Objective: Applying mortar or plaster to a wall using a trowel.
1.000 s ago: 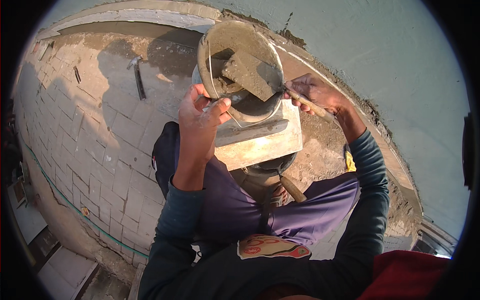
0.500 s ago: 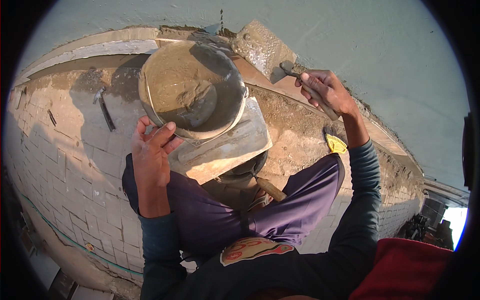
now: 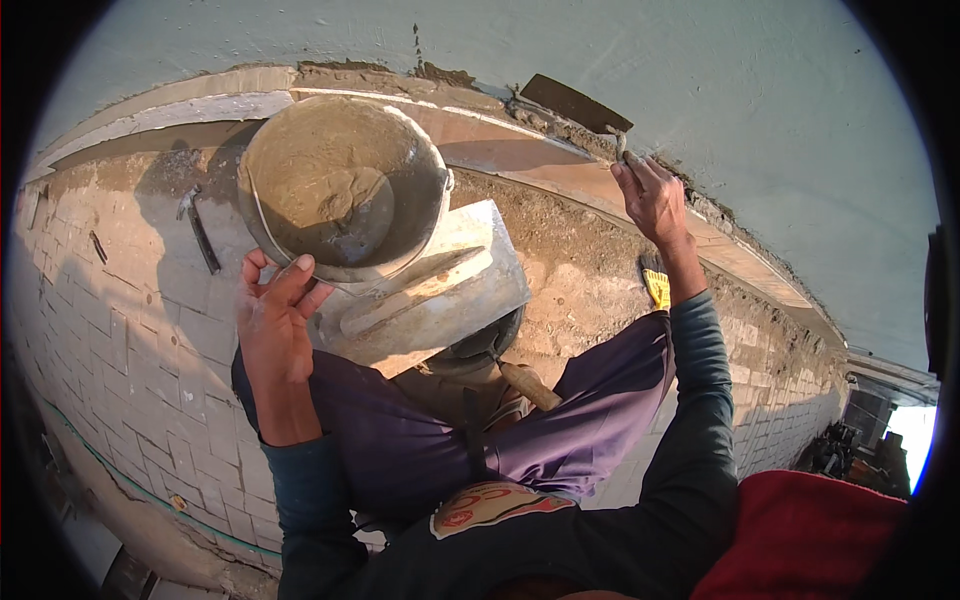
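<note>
A bucket (image 3: 408,215) with a wire bail holds wet grey-brown mortar (image 3: 325,180). My left hand (image 3: 280,315) pinches the bucket's near rim between thumb and fingers. My right hand (image 3: 655,205) is wrapped round the handle of a trowel (image 3: 572,104), most of the handle hidden in my grip. Its dark blade lies edge-on along the rough mortar strip where the formwork board (image 3: 480,130) meets the wall. Close beside the bucket is a large float (image 3: 430,285) with a raised handle, partly covering a black container (image 3: 490,345).
A tool with a wooden handle (image 3: 530,387) leans between my knees. A hammer (image 3: 203,235) lies on the pavers at left. A yellow and dark glove (image 3: 656,285) is beside my right knee. The grey-green wall (image 3: 740,110) runs along the far side.
The trowel blade, loaded with mortar earlier, has turned over and moved right against the wall's base; no mortar shows on its visible face. My left hand stays on the bucket, which shifts left in view.
</note>
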### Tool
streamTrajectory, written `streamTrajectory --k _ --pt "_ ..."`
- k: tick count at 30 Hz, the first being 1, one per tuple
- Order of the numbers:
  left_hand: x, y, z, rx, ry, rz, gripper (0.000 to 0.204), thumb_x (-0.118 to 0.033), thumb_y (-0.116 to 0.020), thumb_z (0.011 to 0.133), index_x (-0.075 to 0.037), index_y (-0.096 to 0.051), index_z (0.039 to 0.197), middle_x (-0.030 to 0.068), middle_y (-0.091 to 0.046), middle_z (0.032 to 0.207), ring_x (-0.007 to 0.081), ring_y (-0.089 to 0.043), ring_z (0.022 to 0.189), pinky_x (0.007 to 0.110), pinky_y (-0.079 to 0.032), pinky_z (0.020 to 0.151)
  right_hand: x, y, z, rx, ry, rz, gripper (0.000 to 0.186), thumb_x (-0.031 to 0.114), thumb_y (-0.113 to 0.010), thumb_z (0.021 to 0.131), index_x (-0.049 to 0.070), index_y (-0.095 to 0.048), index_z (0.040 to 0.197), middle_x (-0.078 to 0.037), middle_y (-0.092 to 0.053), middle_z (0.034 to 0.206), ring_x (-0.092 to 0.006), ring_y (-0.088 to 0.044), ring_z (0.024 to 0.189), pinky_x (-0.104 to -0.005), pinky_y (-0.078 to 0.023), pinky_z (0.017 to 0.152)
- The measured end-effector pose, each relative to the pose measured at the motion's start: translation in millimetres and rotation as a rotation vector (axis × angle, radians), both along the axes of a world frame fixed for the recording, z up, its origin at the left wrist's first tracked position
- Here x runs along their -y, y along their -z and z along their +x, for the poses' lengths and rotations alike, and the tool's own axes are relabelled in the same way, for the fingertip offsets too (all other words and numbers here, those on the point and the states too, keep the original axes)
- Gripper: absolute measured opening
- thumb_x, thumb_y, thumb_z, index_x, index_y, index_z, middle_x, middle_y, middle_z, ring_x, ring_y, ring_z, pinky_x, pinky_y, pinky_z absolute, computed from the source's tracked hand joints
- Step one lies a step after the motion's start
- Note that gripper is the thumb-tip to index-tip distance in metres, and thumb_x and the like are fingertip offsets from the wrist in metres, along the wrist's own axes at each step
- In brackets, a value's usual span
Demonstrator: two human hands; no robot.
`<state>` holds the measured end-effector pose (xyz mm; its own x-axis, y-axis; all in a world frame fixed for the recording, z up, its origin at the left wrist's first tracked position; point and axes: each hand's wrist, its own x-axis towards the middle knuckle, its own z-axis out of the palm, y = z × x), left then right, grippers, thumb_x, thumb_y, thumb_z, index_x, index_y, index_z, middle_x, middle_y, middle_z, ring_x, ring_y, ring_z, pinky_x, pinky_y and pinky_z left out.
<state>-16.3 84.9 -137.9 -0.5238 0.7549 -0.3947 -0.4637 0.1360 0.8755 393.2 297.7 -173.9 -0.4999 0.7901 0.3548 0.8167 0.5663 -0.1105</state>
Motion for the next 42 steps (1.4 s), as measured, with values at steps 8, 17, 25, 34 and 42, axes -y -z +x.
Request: streamTrajectory --k 8,17,25,34,42 --pt "-1 3 -2 -0.001 -0.008 0.010 0.033 -0.002 -0.071 0.085 -0.010 -0.049 0.108 0.0065 -0.067 0.098 0.0166 -0.068 0.088 0.032 -0.058 0.076 -9 4 -14 0.002 -0.036 -0.054 0.030 0.026 -0.068 0.093 -0.002 -0.071 0.102 -0.016 -0.071 0.085 -0.0336 -0.069 0.068 -0.0403 -0.054 0.056" --pt "0 2 0 -0.002 -0.019 0.007 0.032 -0.003 -0.071 0.085 -0.008 -0.051 0.109 0.0052 -0.067 0.097 0.0158 -0.068 0.086 0.031 -0.058 0.074 -10 12 -29 -0.171 -0.060 -0.001 0.028 0.025 -0.067 0.093 -0.002 -0.070 0.101 -0.019 -0.070 0.083 -0.0338 -0.069 0.066 -0.0405 -0.053 0.052" --pt "2 2 -2 0.001 -0.012 0.013 0.033 -0.002 -0.072 0.084 -0.008 -0.051 0.109 0.0063 -0.067 0.099 0.0158 -0.068 0.086 0.032 -0.058 0.074 -11 17 -38 -0.027 -0.069 0.068 0.030 0.026 -0.067 0.093 -0.002 -0.070 0.101 -0.018 -0.071 0.088 -0.0341 -0.069 0.065 -0.0412 -0.054 0.051" --pt "4 0 1 -0.017 0.003 0.019 0.035 -0.003 -0.072 0.084 -0.009 -0.050 0.110 0.0062 -0.066 0.098 0.0161 -0.068 0.088 0.032 -0.058 0.074 -18 23 -40 -0.062 -0.075 0.070 0.029 0.026 -0.067 0.093 -0.001 -0.069 0.102 -0.016 -0.070 0.085 -0.0339 -0.069 0.064 -0.0415 -0.053 0.051" --pt "6 -3 6 -0.022 0.012 0.011 0.034 -0.003 -0.073 0.084 -0.009 -0.051 0.110 0.0051 -0.065 0.099 0.0137 -0.066 0.088 0.031 -0.057 0.074 -5 3 -57 -0.134 -0.139 0.077 0.028 0.027 -0.067 0.093 0.000 -0.070 0.100 -0.015 -0.069 0.081 -0.0320 -0.068 0.061 -0.0405 -0.052 0.050"
